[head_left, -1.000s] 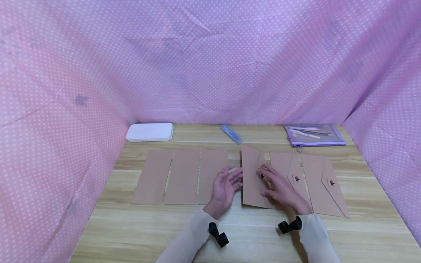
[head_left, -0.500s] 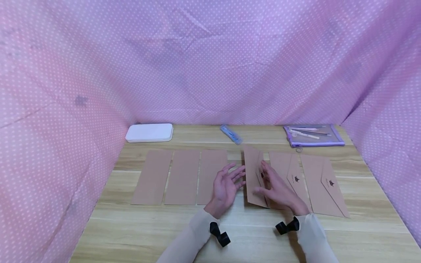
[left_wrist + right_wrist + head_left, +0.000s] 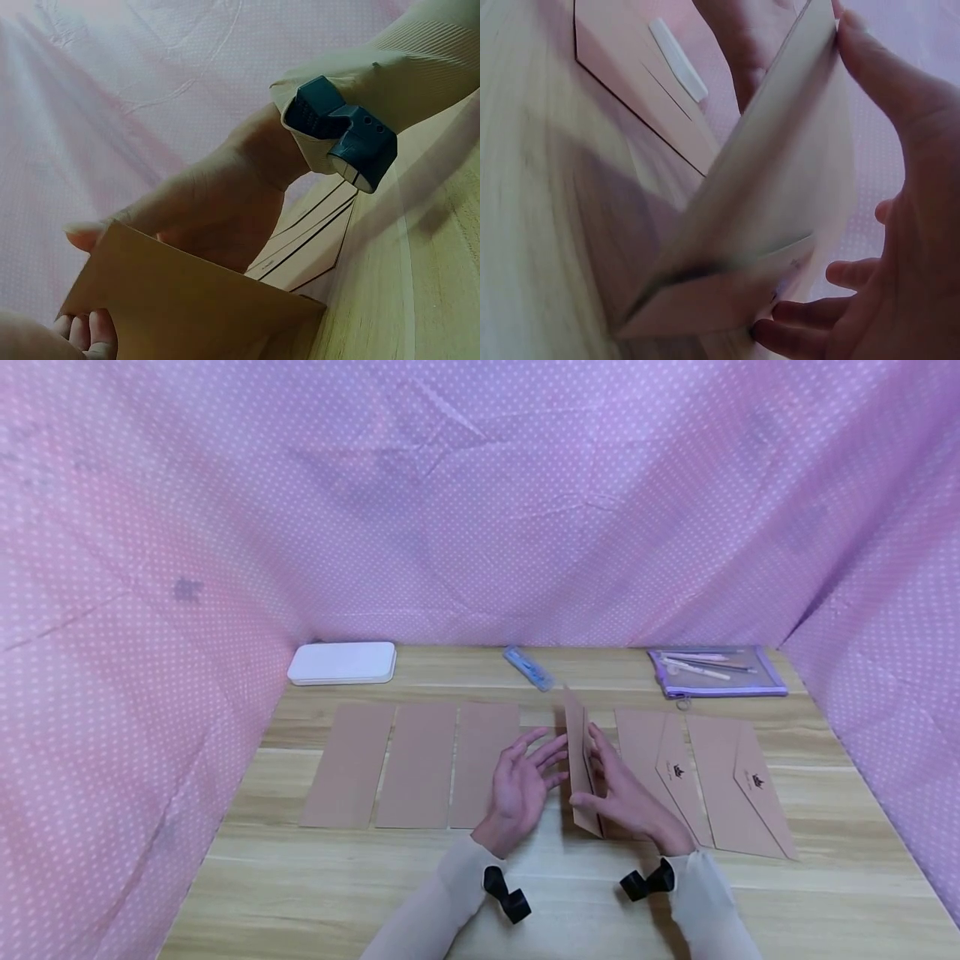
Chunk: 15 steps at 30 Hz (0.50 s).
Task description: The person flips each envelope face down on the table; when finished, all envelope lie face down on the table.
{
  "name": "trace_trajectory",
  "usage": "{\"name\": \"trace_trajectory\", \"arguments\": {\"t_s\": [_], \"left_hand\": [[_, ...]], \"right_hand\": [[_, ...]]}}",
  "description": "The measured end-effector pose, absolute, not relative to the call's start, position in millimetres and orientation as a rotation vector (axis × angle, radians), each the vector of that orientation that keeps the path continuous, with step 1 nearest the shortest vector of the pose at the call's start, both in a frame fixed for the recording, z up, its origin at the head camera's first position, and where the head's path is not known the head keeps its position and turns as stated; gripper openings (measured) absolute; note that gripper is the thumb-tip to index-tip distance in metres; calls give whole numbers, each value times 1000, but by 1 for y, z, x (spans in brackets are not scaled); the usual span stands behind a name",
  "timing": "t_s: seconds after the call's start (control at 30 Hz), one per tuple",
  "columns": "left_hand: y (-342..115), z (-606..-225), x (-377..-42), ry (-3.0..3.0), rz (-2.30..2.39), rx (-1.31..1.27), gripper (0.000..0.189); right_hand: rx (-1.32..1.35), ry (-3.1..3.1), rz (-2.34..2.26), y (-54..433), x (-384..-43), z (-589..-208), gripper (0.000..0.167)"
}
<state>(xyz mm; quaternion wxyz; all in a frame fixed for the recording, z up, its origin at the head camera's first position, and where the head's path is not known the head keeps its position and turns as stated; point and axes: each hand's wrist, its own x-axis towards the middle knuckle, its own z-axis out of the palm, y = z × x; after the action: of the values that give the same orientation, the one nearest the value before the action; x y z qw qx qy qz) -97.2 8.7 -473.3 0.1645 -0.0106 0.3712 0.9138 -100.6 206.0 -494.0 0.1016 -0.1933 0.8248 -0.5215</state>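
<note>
A brown kraft-paper envelope (image 3: 581, 760) stands steeply tilted on its long edge between my hands. My right hand (image 3: 626, 793) grips it, thumb over the raised edge and fingers on the flap side; in the right wrist view the envelope (image 3: 795, 150) shows a small dark print at its flap. My left hand (image 3: 521, 785), fingers extended, touches the plain side; in the left wrist view its fingertips (image 3: 82, 334) rest against that face. To the left, three plain-side-up envelopes (image 3: 416, 764) lie in a row. Two flap-side-up envelopes (image 3: 738, 785) with crown prints lie to the right.
Along the back of the wooden table (image 3: 300, 893) lie a white case (image 3: 341, 662), a small blue packet (image 3: 528, 668) and a purple-edged see-through pouch (image 3: 717, 672) holding pens. Pink dotted cloth (image 3: 480, 527) hangs behind and at both sides.
The middle envelope has tipped up from a low slant to nearly upright, its raised edge moving right. My right hand has shifted left, and its thumb has come over the edge; the left fingers followed rightward.
</note>
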Motion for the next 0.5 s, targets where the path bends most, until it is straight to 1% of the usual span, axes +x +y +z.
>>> {"name": "trace_trajectory", "arguments": {"t_s": [0.17, 0.33, 0.5], "left_hand": [[10, -472, -98, 1066, 2597, -24, 47], [11, -473, -98, 1072, 2580, 4, 42], [13, -475, -98, 1067, 2563, 20, 41]], "right_hand": [[-612, 2437, -1515, 203, -101, -493, 109], [-598, 2456, -1484, 201, -101, -491, 108], [-593, 2451, -1500, 198, -98, -486, 104]]}}
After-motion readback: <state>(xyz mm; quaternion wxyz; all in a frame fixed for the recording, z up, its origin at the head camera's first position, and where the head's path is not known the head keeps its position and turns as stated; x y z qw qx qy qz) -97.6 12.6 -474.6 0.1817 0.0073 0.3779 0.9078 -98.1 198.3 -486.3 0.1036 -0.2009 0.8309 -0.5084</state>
